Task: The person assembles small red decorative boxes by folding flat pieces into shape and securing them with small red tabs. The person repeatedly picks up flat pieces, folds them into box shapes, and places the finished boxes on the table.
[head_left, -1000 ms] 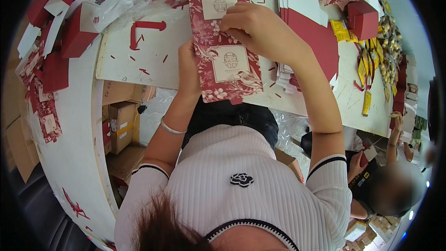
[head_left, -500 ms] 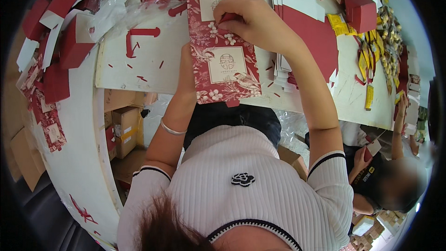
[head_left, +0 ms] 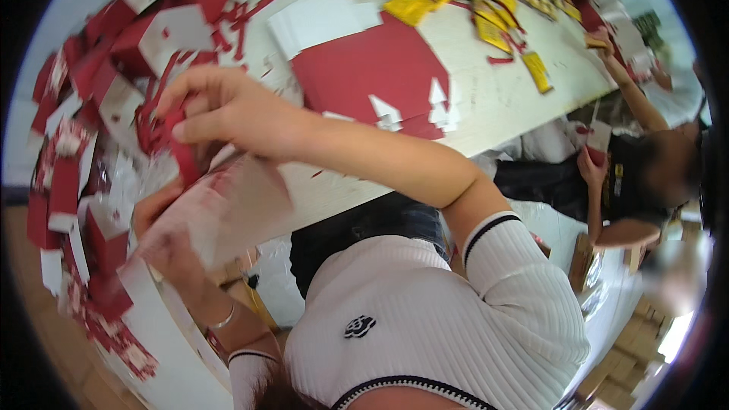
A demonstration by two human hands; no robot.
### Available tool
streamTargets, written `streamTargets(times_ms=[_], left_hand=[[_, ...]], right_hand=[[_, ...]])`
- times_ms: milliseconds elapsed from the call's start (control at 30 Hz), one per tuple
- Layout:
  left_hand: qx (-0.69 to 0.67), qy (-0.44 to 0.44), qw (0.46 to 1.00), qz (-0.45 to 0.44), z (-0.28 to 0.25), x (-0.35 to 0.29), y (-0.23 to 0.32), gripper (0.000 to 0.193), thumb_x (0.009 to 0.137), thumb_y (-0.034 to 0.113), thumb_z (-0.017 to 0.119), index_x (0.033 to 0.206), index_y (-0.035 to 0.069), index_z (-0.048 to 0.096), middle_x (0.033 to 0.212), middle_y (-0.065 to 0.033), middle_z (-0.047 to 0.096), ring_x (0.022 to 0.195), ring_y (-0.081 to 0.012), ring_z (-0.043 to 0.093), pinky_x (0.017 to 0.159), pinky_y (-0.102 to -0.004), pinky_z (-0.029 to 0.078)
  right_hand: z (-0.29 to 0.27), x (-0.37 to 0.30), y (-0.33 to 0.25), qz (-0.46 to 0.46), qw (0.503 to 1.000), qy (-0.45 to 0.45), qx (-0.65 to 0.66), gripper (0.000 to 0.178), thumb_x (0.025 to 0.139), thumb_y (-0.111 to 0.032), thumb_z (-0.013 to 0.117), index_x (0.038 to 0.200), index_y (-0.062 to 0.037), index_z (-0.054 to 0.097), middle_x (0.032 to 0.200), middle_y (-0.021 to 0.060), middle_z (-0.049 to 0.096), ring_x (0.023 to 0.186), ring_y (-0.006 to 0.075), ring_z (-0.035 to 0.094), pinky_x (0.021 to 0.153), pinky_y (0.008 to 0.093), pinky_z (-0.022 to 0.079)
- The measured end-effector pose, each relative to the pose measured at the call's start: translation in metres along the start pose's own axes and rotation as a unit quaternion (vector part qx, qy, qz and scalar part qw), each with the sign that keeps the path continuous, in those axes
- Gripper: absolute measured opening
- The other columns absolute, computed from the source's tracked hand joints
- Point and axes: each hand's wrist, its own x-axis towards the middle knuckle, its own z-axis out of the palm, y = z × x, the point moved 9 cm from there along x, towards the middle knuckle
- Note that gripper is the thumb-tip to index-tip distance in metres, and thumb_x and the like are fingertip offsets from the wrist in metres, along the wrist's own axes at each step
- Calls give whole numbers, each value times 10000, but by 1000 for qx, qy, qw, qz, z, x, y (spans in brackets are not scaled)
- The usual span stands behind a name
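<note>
My left hand [head_left: 155,209] is at the left side of the table, its fingers closed on a folded card box [head_left: 235,201] with a red-and-cream print. The box is smeared by motion, and its pale side faces up. Above it, my right hand [head_left: 235,114] pinches a red ribbon strip [head_left: 183,156] between thumb and fingers. The strip hangs down toward the box's far edge; whether it touches the card is too blurred to tell.
Red boxes [head_left: 182,34] and clear plastic are heaped along the left. Flat red card sheets [head_left: 364,68] lie mid-table. Yellow packets [head_left: 493,30] are scattered at the far right. A co-worker [head_left: 630,175] holds a small red-and-white box at right.
The view has swung left. Both hands have moved left with the box, which is now tilted. A red ribbon strip now shows in my right hand, near the pile of boxes.
</note>
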Motion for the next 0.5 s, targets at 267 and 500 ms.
streamTargets(times_ms=[267, 500], left_hand=[[-147, -18, 969, -199, 47, 12, 7, 279, 862, 104, 462, 1080, -62, 516, 1011, -155, 553, 889, -192, 563, 786, -284, 451], [-175, -194, 940, -220, 131, 11, 6, 532, 913, 433, 328, 1230, 14, 415, 1041, -132, 574, 956, -185, 554, 774, -320, 465]], right_hand=[[-20, -100, -21, -23, 973, -8, -230, 865, 730, -310, 693, 1351, -83, 136, 1209, 183, 413, 1142, 236, 411, 952, 344, 332], [-128, -181, -111, -33, 933, 305, -189, 602, 779, -377, 556, 1254, -49, 387, 1171, 98, 493, 1039, 200, 499, 863, 340, 419]])
